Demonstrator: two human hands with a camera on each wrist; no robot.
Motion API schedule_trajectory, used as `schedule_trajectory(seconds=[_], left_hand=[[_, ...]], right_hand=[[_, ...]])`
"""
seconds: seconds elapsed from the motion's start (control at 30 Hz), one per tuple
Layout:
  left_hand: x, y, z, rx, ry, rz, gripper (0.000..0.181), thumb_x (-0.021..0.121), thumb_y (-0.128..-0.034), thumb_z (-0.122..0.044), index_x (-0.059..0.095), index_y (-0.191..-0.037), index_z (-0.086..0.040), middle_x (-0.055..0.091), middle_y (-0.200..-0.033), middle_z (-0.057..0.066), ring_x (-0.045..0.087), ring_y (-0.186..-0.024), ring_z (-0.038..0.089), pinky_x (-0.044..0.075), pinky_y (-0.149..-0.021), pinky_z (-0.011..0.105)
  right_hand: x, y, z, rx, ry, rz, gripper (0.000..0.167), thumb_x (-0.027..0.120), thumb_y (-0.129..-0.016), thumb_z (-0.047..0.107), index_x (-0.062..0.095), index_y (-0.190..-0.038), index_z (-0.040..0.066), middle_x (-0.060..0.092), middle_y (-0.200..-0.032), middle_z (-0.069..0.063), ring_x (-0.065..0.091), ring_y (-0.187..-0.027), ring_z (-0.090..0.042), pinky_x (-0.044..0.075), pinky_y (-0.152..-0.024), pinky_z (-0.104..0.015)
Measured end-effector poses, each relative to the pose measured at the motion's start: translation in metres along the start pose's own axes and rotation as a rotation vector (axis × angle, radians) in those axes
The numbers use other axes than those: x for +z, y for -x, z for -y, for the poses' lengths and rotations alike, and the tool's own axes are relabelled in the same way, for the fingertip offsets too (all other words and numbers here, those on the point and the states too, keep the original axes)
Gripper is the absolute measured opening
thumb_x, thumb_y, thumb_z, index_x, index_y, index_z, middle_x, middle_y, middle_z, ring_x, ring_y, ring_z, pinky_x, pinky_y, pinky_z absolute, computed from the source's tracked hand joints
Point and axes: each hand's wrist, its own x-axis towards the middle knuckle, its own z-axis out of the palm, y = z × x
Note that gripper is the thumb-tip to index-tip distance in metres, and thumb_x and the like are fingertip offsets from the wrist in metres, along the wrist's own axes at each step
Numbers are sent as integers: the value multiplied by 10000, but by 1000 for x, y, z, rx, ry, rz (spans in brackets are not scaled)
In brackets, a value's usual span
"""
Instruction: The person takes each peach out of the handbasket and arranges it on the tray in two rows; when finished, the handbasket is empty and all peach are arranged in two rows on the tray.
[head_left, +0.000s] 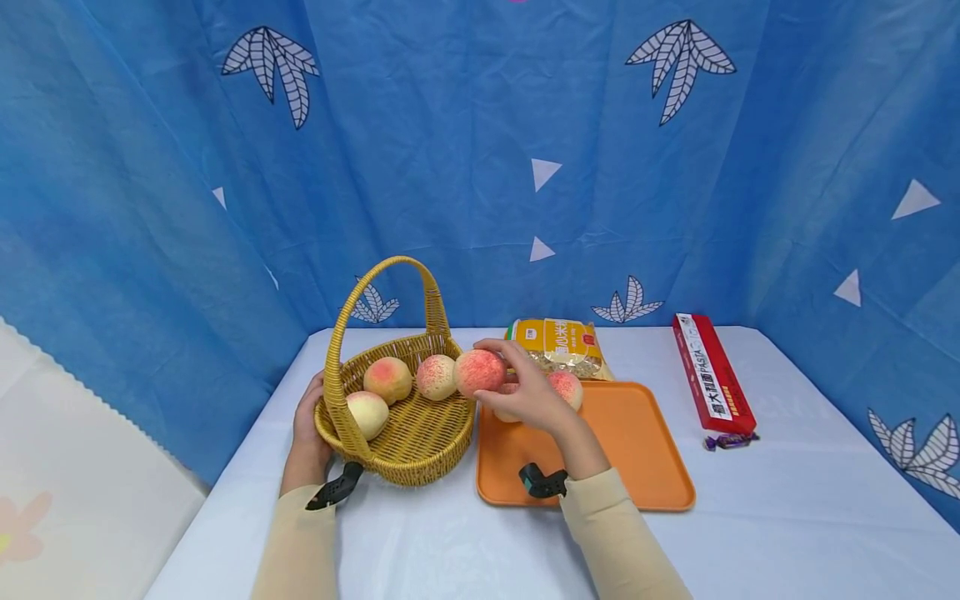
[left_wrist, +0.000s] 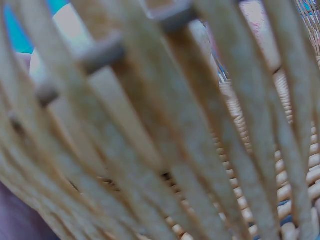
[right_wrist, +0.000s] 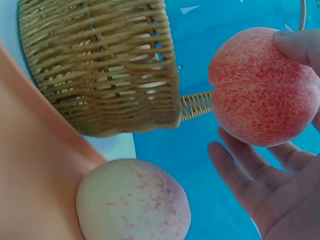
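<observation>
A wicker basket [head_left: 420,446] with a tall arched handle stands on the left of the table. My left hand [head_left: 307,425] holds its left side; close weave [left_wrist: 165,125] fills the left wrist view and mostly hides the fingers. Inside lie a pale peach [head_left: 367,415], an orange-red peach [head_left: 387,379] and a speckled peach [head_left: 437,377]. At the basket's right rim, my right hand [head_left: 521,392] pinches a red peach [right_wrist: 262,87] between thumb and fingers. Below that hand, an orange tray [head_left: 630,442] bears a pink peach [head_left: 566,388] and a pale peach [right_wrist: 132,200], partly hidden in the head view.
A yellow food bag [head_left: 558,342] lies behind the tray. To the right are a red pasta box [head_left: 716,375] and a purple-wrapped candy [head_left: 731,441]. A blue curtain [head_left: 480,167] hangs along the table's back edge.
</observation>
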Motion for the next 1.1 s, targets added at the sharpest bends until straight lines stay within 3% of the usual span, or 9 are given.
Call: schedule_trajectory(seconds=[0.63,1.1], left_hand=[[2,-1,-2,-19,32,6,369,258,-1056,-109,537,-1246,-259,537,-1251,-106,441,-1216,96,386,-1034,208],[3,2,-6,-45,66,-18,369,271,-1071,-119,552,-1266,-259,534,-1280,-104,445,-1225,87,394,-1048,200]], right_hand=[[-31,3,-8,121,111,-85,656,805,-847,261,473,-1410,314,511,-1421,-5,600,-1169,-269,553,-957,-448],[-54,10,-11,182,113,-101,682,789,-863,268,430,-1442,286,498,-1441,-58,558,-1221,-312,530,-997,-475]])
